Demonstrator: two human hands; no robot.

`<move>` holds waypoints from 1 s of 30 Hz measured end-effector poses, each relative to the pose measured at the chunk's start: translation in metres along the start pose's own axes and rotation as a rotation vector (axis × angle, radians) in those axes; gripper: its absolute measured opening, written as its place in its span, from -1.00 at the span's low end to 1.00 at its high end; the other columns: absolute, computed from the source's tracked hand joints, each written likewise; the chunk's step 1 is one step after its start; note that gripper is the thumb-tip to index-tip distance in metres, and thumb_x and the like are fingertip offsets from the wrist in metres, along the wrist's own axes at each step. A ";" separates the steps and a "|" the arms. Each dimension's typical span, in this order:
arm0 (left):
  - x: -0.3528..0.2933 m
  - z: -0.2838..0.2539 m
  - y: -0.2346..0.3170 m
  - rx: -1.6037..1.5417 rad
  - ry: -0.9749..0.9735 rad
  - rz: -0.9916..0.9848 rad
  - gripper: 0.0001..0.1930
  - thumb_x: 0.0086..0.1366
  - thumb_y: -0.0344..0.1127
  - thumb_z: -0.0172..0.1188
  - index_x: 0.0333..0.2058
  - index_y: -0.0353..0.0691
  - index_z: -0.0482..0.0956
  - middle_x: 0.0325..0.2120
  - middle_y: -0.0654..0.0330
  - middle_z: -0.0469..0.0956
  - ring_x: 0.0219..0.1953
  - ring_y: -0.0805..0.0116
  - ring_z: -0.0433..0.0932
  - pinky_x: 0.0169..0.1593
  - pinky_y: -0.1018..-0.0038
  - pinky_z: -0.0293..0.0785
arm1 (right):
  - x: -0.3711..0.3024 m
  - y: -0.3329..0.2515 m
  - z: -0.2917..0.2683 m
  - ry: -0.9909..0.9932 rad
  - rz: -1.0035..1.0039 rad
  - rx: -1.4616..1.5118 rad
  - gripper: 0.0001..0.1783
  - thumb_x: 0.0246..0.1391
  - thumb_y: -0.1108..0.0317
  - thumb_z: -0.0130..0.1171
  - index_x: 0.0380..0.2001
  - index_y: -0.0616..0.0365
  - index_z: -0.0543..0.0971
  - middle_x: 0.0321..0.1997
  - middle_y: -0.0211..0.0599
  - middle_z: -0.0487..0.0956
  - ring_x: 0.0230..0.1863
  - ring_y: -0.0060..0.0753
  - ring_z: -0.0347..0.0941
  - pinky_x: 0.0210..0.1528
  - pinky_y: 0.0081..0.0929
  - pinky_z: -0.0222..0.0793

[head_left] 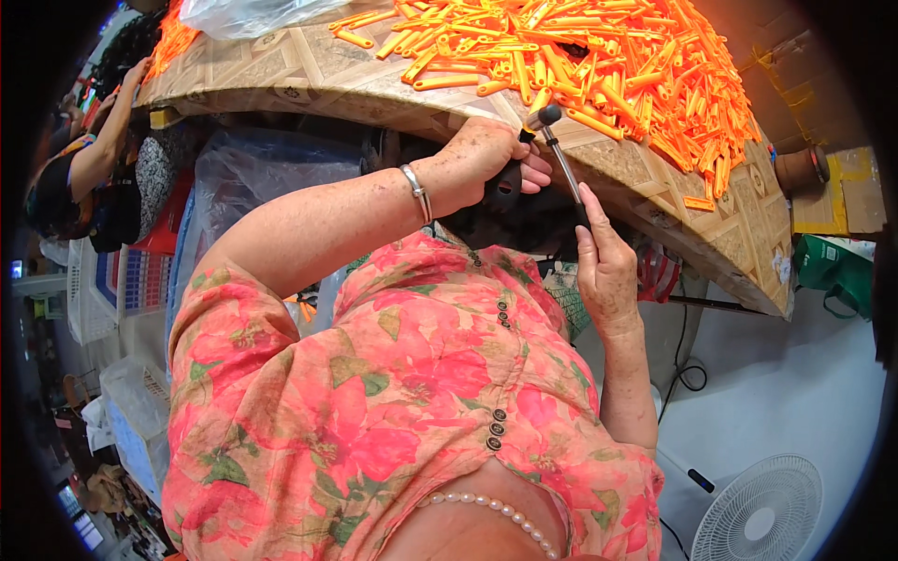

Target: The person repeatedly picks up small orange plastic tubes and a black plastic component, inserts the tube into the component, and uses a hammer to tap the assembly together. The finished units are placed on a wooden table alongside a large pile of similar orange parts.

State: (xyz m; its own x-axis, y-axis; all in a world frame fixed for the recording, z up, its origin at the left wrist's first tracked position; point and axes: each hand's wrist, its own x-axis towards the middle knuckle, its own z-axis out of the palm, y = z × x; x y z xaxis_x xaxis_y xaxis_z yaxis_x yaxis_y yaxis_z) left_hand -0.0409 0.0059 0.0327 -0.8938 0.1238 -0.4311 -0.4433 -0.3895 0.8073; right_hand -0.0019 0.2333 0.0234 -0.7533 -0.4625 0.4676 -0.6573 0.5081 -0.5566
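My left hand is closed round a dark handle with a rounded lower end, just off the table's near edge. A small black and yellow tip shows by its fingertips; whether it belongs to the handle I cannot tell. In my right hand is a small hammer with a metal shaft and a dark grip, its fingers pinching the grip. The hammer's head is up beside my left fingertips; contact cannot be made out. Many orange plastic handle-like pieces with holes lie heaped beyond both hands.
The table has a patterned cover and a curving near edge. Clear plastic lies at its far left. Another person's arm is at the left. A brown spool, cardboard and a green bag stand right; a white fan is lower right.
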 end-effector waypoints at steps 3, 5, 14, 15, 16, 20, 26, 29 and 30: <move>-0.002 0.002 0.003 -0.007 0.000 -0.018 -0.78 0.35 -0.49 -0.03 -0.14 -0.53 0.49 -0.28 -0.12 0.62 -0.31 0.20 0.68 -0.19 0.38 0.69 | -0.003 -0.001 -0.003 -0.064 0.115 0.022 -0.41 0.24 0.53 0.05 0.34 -0.02 0.34 -0.18 -0.11 0.64 -0.34 -0.33 0.55 -0.23 -0.45 0.46; -0.006 -0.002 0.000 0.032 0.001 -0.009 -0.78 0.35 -0.46 0.00 -0.12 -0.49 0.52 -0.31 -0.02 0.62 -0.32 0.26 0.66 -0.18 0.41 0.67 | -0.008 0.001 -0.004 -0.035 0.274 0.214 -0.42 0.26 0.52 0.03 0.35 0.00 0.32 -0.24 -0.27 0.63 -0.41 -0.50 0.45 -0.28 -0.52 0.42; -0.025 -0.025 -0.020 -0.030 -0.039 0.016 -0.69 0.42 -0.23 0.11 -0.01 -0.34 0.55 -0.41 0.35 0.51 -0.42 0.57 0.46 -0.28 0.58 0.50 | -0.033 0.011 -0.001 0.196 0.573 0.801 -0.45 0.38 0.36 -0.02 0.40 -0.01 0.24 -0.51 -0.67 0.32 -0.54 -0.84 0.08 -0.50 -0.83 0.08; -0.025 -0.023 -0.024 -0.085 -0.053 0.022 -0.66 0.43 -0.21 0.11 0.02 -0.34 0.53 -0.43 0.37 0.48 -0.44 0.60 0.43 -0.32 0.59 0.48 | -0.035 0.009 0.002 0.188 0.571 0.785 -0.46 0.38 0.36 -0.02 0.39 0.00 0.25 -0.52 -0.67 0.32 -0.55 -0.84 0.09 -0.50 -0.83 0.08; -0.024 -0.023 -0.027 -0.141 -0.069 0.033 -0.64 0.43 -0.19 0.11 0.05 -0.34 0.50 -0.45 0.39 0.45 -0.45 0.62 0.41 -0.35 0.60 0.46 | -0.035 0.008 0.003 0.180 0.564 0.767 -0.46 0.37 0.36 -0.02 0.39 0.00 0.26 -0.52 -0.67 0.32 -0.55 -0.84 0.09 -0.50 -0.83 0.08; -0.017 -0.030 -0.030 -0.354 -0.333 0.005 -0.57 0.45 -0.18 0.07 0.13 -0.38 0.41 -0.51 0.44 0.27 -0.52 0.63 0.29 -0.38 0.60 0.42 | -0.038 0.006 0.008 0.101 0.488 0.620 -0.42 0.39 0.31 -0.03 0.42 0.02 0.17 -0.55 -0.68 0.27 -0.59 -0.86 0.04 -0.58 -0.83 -0.02; -0.009 -0.027 -0.025 -0.387 -0.340 -0.039 -0.51 0.52 -0.13 -0.12 0.19 -0.45 0.32 -0.51 0.42 0.25 -0.51 0.64 0.26 -0.36 0.62 0.42 | -0.032 0.005 0.010 0.074 0.467 0.507 -0.45 0.37 0.34 -0.01 0.39 0.00 0.25 -0.53 -0.68 0.31 -0.55 -0.85 0.09 -0.53 -0.83 0.03; -0.004 -0.034 -0.031 -0.544 -0.411 -0.105 -0.52 0.52 -0.14 -0.11 0.18 -0.45 0.30 -0.51 0.40 0.27 -0.51 0.60 0.30 -0.25 0.54 0.54 | -0.030 0.012 0.010 0.036 0.366 0.364 -0.48 0.34 0.39 0.01 0.35 0.03 0.31 -0.41 -0.59 0.39 -0.47 -0.77 0.19 -0.43 -0.76 0.12; -0.004 -0.033 -0.032 -0.594 -0.392 -0.105 -0.53 0.52 -0.15 -0.11 0.17 -0.46 0.30 -0.51 0.39 0.28 -0.50 0.59 0.32 -0.20 0.49 0.57 | -0.028 0.013 0.010 0.026 0.344 0.325 -0.48 0.33 0.42 0.01 0.33 0.04 0.34 -0.31 -0.50 0.44 -0.41 -0.70 0.28 -0.35 -0.71 0.19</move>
State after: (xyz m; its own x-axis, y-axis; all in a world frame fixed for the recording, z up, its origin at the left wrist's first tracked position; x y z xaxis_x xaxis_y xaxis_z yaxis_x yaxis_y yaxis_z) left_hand -0.0210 -0.0123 -0.0050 -0.8568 0.4626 -0.2278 -0.5156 -0.7749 0.3656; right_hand 0.0109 0.2452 -0.0038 -0.9291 -0.2870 0.2332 -0.3326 0.3731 -0.8661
